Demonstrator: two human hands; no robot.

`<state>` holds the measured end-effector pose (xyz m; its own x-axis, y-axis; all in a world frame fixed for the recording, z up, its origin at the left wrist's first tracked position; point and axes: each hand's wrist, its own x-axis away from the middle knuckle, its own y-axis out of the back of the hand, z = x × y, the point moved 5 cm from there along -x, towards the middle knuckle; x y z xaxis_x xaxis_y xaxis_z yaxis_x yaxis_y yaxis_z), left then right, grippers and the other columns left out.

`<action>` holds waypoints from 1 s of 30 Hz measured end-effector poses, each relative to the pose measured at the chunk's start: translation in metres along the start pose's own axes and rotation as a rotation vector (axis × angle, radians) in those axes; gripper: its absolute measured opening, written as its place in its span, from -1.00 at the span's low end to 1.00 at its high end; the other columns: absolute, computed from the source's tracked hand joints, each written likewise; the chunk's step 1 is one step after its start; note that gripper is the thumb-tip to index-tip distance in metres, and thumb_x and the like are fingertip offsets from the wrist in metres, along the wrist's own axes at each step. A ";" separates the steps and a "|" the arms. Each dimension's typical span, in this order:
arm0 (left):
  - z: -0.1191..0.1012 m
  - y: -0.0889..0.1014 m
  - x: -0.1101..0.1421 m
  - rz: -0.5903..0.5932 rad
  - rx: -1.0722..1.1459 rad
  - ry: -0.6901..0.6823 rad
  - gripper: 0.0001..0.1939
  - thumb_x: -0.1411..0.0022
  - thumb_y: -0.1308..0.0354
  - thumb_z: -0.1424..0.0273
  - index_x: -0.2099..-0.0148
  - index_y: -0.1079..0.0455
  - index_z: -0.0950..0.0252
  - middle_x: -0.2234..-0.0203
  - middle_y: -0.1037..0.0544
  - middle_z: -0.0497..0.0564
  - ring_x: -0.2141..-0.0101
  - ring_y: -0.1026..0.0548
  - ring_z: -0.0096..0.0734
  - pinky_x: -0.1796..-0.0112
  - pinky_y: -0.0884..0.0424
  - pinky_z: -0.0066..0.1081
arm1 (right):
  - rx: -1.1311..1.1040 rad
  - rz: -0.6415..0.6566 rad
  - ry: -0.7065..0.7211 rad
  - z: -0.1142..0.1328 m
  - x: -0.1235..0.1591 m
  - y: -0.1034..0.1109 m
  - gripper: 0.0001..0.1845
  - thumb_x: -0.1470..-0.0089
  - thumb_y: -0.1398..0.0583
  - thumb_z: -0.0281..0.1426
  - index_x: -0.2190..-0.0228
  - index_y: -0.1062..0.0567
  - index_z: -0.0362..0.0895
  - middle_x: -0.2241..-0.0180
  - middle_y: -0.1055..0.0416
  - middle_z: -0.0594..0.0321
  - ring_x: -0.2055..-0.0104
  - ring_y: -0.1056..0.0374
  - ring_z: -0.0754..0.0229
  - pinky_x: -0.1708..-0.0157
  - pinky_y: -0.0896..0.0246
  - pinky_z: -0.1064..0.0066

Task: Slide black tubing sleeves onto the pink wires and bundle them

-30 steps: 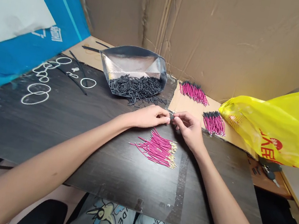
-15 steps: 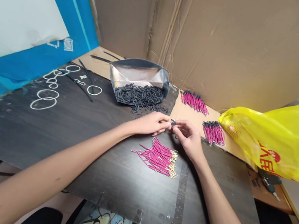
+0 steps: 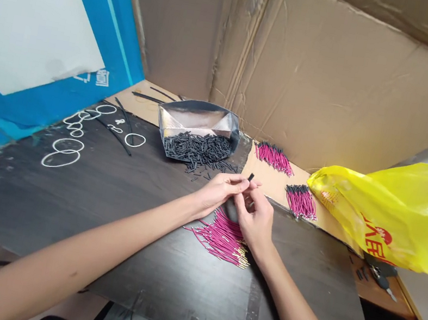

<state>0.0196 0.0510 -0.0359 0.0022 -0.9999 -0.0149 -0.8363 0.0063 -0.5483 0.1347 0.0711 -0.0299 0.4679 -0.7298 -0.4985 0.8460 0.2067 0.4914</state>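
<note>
My left hand is closed, pinching a short piece of black tubing that sticks up above the thumb tip. Against it, my right hand is closed too, its thumb and fingers pressed together by the left fingertips; what it holds is hidden. Just below both hands lies a spread bundle of short magenta wires with gold-coloured ends towards the right. Behind my left hand stands an open silver-lined pouch with many cut black tubing pieces, some spilled in front.
Two bundles of magenta wires with black ends, one farther back and one nearer, lie on cardboard. A yellow plastic bag is at right, by a key. White rings lie left. Cardboard walls rise behind.
Both hands have drawn closer together and turned, so the black tubing piece now points upward. My right hand has moved slightly left and nearer to me. The view has tilted a little.
</note>
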 end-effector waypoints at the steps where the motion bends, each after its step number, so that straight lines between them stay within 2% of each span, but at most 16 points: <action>1: 0.002 -0.001 0.000 -0.004 0.005 0.006 -0.77 -0.19 -0.40 0.30 0.25 -0.58 0.39 -0.04 -0.61 0.25 0.03 -0.55 -0.23 -0.12 -0.35 -0.28 | 0.022 -0.016 0.008 0.000 0.000 0.001 -0.75 -0.32 -0.14 -0.28 0.36 -0.47 -0.14 0.47 -0.31 0.32 0.48 -0.16 0.29 0.40 -0.12 0.42; 4: 0.004 0.000 0.001 -0.025 0.010 0.015 -0.79 -0.18 -0.40 0.33 0.31 -0.54 0.39 0.01 -0.64 0.24 0.07 -0.56 -0.24 -0.09 -0.36 -0.30 | 0.064 -0.004 0.017 -0.002 0.000 0.001 -0.73 -0.34 -0.10 -0.32 0.36 -0.50 -0.14 0.45 -0.35 0.28 0.46 -0.21 0.26 0.35 -0.16 0.41; 8: 0.003 0.007 -0.002 -0.045 -0.025 -0.008 -0.83 -0.21 -0.34 0.38 0.36 -0.51 0.39 0.10 -0.66 0.22 0.12 -0.54 -0.30 -0.04 -0.36 -0.38 | 0.056 0.067 0.026 -0.004 0.001 -0.001 -0.72 -0.36 -0.06 -0.33 0.16 -0.56 -0.14 0.22 -0.53 0.15 0.27 -0.39 0.18 0.17 -0.25 0.37; 10: 0.003 0.010 -0.003 -0.054 -0.058 -0.013 -0.83 -0.25 -0.30 0.37 0.31 -0.54 0.40 0.16 -0.65 0.19 0.21 -0.51 -0.38 0.06 -0.38 -0.43 | 0.018 0.100 0.006 -0.007 0.002 -0.002 -0.71 -0.38 -0.06 -0.30 0.14 -0.56 -0.13 0.17 -0.55 0.14 0.23 -0.43 0.17 0.13 -0.26 0.36; 13: 0.006 0.012 -0.003 -0.057 -0.081 0.020 -0.78 -0.28 -0.28 0.30 0.20 -0.58 0.40 0.36 -0.59 0.10 0.46 -0.34 -0.50 0.37 -0.34 -0.47 | -0.126 0.180 -0.099 -0.015 0.001 -0.009 -0.68 -0.40 -0.07 -0.21 0.23 -0.53 -0.12 0.32 -0.54 0.21 0.33 -0.42 0.19 0.20 -0.27 0.38; 16: 0.008 0.013 -0.003 -0.070 -0.063 0.045 -0.71 -0.25 -0.32 0.23 0.16 -0.57 0.39 0.41 -0.55 0.05 0.55 -0.23 -0.54 0.51 -0.26 -0.46 | -0.327 0.226 -0.209 -0.023 0.000 -0.016 -0.62 -0.38 -0.09 -0.12 0.28 -0.52 -0.13 0.42 -0.48 0.25 0.42 -0.37 0.22 0.32 -0.26 0.42; 19: 0.005 0.012 -0.002 -0.111 -0.058 0.007 -0.69 -0.21 -0.37 0.22 0.18 -0.57 0.39 0.23 -0.62 0.14 0.43 -0.40 -0.48 0.43 -0.35 -0.47 | -0.320 0.180 -0.223 -0.024 -0.001 -0.015 -0.63 -0.35 -0.13 -0.12 0.25 -0.56 -0.14 0.39 -0.52 0.23 0.40 -0.38 0.20 0.32 -0.29 0.40; 22: 0.002 0.010 -0.002 -0.145 -0.049 -0.038 -0.72 -0.19 -0.41 0.24 0.21 -0.58 0.39 0.12 -0.64 0.17 0.20 -0.52 -0.38 0.15 -0.45 -0.45 | -0.114 0.048 -0.148 -0.018 0.001 -0.007 -0.68 -0.36 -0.13 -0.19 0.14 -0.59 -0.12 0.24 -0.60 0.16 0.29 -0.48 0.14 0.20 -0.34 0.34; 25: 0.002 0.012 -0.001 -0.191 -0.021 -0.063 -0.71 -0.18 -0.42 0.24 0.21 -0.59 0.38 0.09 -0.65 0.18 0.09 -0.56 -0.31 -0.06 -0.41 -0.36 | 0.085 -0.005 -0.046 -0.010 0.004 -0.002 -0.70 -0.39 -0.10 -0.26 0.00 -0.53 -0.11 0.11 -0.61 0.12 0.19 -0.54 0.10 0.13 -0.36 0.32; 30: 0.006 0.014 -0.001 -0.227 -0.015 -0.075 -0.69 -0.15 -0.44 0.23 0.19 -0.60 0.38 0.08 -0.66 0.20 0.04 -0.59 -0.24 -0.10 -0.42 -0.31 | 0.464 -0.012 0.074 -0.004 0.003 -0.002 -0.68 -0.43 -0.04 -0.31 0.13 -0.57 -0.14 0.27 -0.62 0.07 0.34 -0.54 0.10 0.34 -0.27 0.38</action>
<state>0.0108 0.0520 -0.0488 0.2317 -0.9717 0.0452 -0.8174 -0.2197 -0.5325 0.1358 0.0711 -0.0351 0.4900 -0.6782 -0.5477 0.6558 -0.1272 0.7441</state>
